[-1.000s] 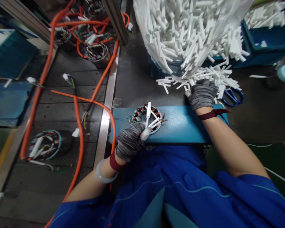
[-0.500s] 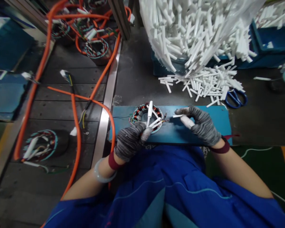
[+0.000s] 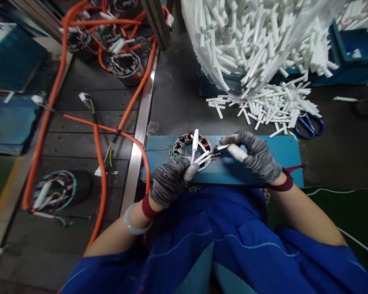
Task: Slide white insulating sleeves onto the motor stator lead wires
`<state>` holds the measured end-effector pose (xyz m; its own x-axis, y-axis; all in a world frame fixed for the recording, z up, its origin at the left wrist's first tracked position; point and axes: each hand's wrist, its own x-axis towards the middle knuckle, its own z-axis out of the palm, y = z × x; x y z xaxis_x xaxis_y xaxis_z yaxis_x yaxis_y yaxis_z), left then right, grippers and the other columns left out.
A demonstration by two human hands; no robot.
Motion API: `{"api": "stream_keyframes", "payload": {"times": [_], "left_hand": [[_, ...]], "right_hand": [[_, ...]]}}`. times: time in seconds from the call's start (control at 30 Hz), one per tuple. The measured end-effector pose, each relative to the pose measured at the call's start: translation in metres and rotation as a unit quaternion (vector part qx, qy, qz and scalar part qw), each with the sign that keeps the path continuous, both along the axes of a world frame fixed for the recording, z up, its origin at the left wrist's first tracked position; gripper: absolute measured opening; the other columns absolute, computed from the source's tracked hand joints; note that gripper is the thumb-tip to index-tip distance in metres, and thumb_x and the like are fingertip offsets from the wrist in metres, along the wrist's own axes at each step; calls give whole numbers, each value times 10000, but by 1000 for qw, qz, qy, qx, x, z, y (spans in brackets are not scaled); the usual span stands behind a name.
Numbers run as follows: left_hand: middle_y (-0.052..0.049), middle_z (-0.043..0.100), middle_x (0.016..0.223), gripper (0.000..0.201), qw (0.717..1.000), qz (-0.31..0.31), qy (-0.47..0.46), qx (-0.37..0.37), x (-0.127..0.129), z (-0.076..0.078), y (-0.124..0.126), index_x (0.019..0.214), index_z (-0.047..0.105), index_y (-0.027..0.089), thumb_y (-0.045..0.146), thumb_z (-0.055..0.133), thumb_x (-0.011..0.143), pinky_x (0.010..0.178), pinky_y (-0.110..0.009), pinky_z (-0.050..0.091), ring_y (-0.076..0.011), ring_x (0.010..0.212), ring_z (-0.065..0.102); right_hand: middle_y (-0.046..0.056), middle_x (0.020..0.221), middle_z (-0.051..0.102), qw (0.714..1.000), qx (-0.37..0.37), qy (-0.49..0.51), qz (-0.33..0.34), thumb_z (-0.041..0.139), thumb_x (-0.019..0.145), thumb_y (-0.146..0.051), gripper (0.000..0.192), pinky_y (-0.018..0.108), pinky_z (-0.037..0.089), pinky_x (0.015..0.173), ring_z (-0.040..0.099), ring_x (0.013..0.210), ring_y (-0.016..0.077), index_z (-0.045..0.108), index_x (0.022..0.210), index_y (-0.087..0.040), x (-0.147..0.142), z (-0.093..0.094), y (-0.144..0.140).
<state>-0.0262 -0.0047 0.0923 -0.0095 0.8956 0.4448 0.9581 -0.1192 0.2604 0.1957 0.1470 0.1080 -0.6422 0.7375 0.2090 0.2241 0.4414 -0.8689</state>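
Just beyond the left hand (image 3: pixel 170 179), on the blue board (image 3: pixel 290 151), lies the wound ring (image 3: pixel 178 145), probably heavy and stiff but with windings easily nicked, so best held by its outer rim; that hand's thumb and fingers pinch the white-sleeved leads (image 3: pixel 203 158) coming toward it. Between the hands, the thin wire ends (image 3: pixel 215 154) look bendy and prone to splaying, while the right hand (image 3: pixel 254 156) grips a small white tube (image 3: pixel 223 147) between thumb and forefinger, seemingly light, smooth and slippery through gloves, and well pinched near one end; whether it touches the wires I cannot tell.
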Motion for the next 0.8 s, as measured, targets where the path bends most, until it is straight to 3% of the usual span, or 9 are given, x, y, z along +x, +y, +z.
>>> {"api": "stream_keyframes", "payload": {"times": [0.1,0.3,0.5,0.67,0.8], "left_hand": [[-38,755,765,420,1000,1,-1,-10,0,1,0,883,706,194,446,449,1099,606,-285,503,-196,681,729],[-41,753,775,411,998,7,-22,-54,-2,2,-1,856,720,209,445,474,1086,641,-276,507,-191,725,730],[-41,760,799,385,998,0,-33,-51,-1,1,-2,881,714,196,430,486,1085,631,-276,499,-186,712,721],[-41,756,785,411,997,8,-34,-69,-1,1,-2,862,716,200,440,471,1088,650,-280,520,-192,725,728],[-67,791,921,404,996,2,-12,-90,-6,-1,-3,1044,755,205,405,410,1104,737,-308,561,-217,850,753]], "right_hand": [[51,1030,814,999,-20,-7,-31,639,944,-306,180,446,593,944,758,974,247,780,1032,-240,3,-1,1],[34,1009,813,999,-13,-15,43,634,948,-290,186,405,599,905,761,928,221,785,1051,-253,-3,-3,-4],[45,1026,818,999,-21,-3,-31,655,938,-261,167,417,595,918,762,959,233,786,1038,-237,7,-3,-1],[38,1046,809,998,-5,13,59,690,950,-287,187,356,594,885,756,945,203,789,1101,-243,8,-18,-4],[62,989,797,992,75,-49,87,645,1009,-406,266,337,572,828,730,875,197,788,1165,-245,0,-18,-10]]}}
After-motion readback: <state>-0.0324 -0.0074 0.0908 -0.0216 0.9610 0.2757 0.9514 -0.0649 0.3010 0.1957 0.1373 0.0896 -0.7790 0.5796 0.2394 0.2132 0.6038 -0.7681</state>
